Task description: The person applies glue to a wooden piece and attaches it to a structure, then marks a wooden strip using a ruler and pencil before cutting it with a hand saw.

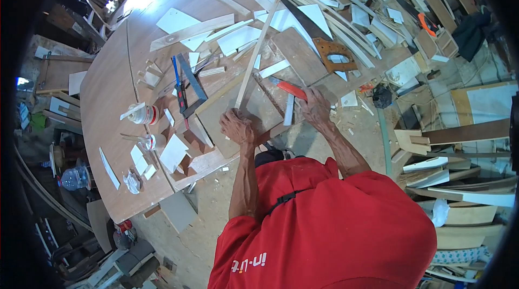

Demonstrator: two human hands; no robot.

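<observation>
My left hand [238, 126] is closed on the near end of a long thin wood strip [257, 54], which slants away across a brown board [262, 106] on the table. In my right hand [315, 106] is a red-handled cutter [292, 89], its tip pointing left toward the strip but apart from it. A narrow white piece [289, 109] lies just left of my right hand, at the board's edge. Beyond my hands rests a handsaw [334, 56] with a brown wooden handle.
White and wooden offcuts [238, 39] cover the table's far part. Left of the board lie a blue-and-black tool [180, 86], a glue tub [145, 114] and a jar with sticks [154, 142]. Wood pieces [454, 132] are stacked at the right.
</observation>
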